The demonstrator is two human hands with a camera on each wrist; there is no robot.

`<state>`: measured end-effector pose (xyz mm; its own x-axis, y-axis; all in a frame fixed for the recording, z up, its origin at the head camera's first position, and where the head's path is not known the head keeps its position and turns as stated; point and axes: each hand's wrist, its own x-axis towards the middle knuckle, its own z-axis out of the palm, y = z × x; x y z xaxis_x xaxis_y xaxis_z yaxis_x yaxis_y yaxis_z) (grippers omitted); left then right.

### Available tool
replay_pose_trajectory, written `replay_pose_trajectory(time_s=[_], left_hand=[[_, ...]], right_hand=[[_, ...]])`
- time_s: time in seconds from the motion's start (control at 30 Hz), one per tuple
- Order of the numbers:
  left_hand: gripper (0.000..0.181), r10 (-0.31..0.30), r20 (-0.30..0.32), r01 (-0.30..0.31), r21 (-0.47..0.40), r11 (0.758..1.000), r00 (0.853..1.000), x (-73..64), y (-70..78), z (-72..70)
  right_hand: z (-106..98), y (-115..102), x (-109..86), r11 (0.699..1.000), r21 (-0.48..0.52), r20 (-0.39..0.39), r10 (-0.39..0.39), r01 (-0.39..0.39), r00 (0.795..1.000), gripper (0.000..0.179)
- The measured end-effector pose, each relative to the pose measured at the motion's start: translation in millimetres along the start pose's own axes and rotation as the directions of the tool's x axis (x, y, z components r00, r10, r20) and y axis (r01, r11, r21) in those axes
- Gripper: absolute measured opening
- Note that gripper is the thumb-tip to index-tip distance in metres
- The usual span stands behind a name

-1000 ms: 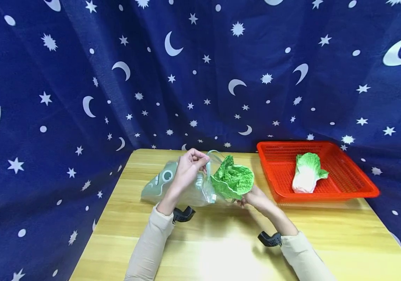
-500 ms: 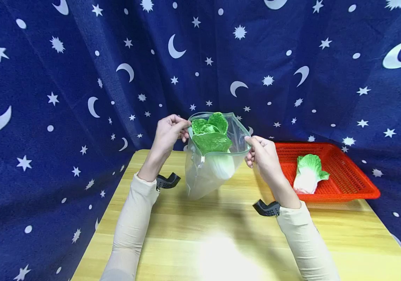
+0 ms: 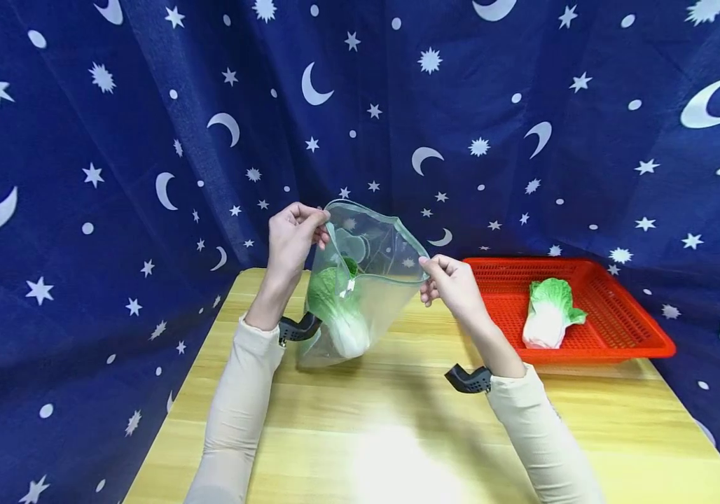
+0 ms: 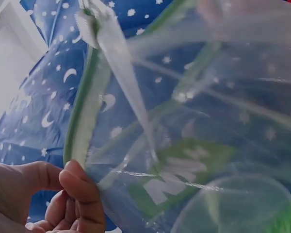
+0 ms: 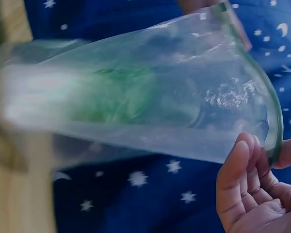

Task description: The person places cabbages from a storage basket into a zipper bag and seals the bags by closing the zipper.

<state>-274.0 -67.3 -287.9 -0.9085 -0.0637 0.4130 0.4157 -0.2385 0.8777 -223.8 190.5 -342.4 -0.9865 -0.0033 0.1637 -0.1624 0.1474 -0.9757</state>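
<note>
A clear zip bag (image 3: 391, 301) with a pale green rim hangs between my two hands, its mouth spread. Inside it, low down, leans a cabbage (image 3: 345, 318) with green leaves up and its white base toward the table. My left hand (image 3: 293, 236) pinches the rim at the left corner between thumb and fingers. At the right corner my right hand (image 3: 454, 283) pinches the rim the same way. A white zip slider (image 3: 351, 285) shows at the front of the rim. In the left wrist view, a green printed label (image 4: 182, 177) shows through the plastic.
A red plastic basket (image 3: 631, 329) stands at the right rear of the wooden table (image 3: 309, 448). One more cabbage (image 3: 551, 313) lies in it. A blue curtain (image 3: 360, 105) with moons and stars hangs behind the table.
The bag has gone from lying on the table to hanging from both hands. The cabbage, first in my right hand at the bag's mouth, has slid down inside; my right hand now pinches the rim.
</note>
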Motion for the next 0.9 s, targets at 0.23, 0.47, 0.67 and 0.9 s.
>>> replay_pose_trajectory(time_s=[0.23,0.47,0.67,0.9], left_hand=[[0.006,0.010,0.026,-0.015,0.201,0.980,1.000,-14.6,-7.1,10.0],[0.006,-0.164,0.171,0.124,0.220,0.968,0.972,-51.7,-51.8,30.7],[0.003,-0.267,0.265,0.212,0.220,0.952,0.926,-83.2,-88.3,46.6],[0.006,-0.395,0.340,0.308,0.282,0.909,0.853,-104.8,-122.2,62.5]], right_hand=[[16,40,3.3,0.994,-0.111,0.018,0.012,-0.010,1.000,0.033],[3,82,-6.8,0.940,-0.326,0.060,0.127,-0.101,0.990,0.032],[-28,88,-19.3,0.897,-0.404,0.099,0.240,-0.182,0.966,0.028],[-79,67,-18.6,0.864,-0.461,0.089,0.271,-0.202,0.958,0.036]])
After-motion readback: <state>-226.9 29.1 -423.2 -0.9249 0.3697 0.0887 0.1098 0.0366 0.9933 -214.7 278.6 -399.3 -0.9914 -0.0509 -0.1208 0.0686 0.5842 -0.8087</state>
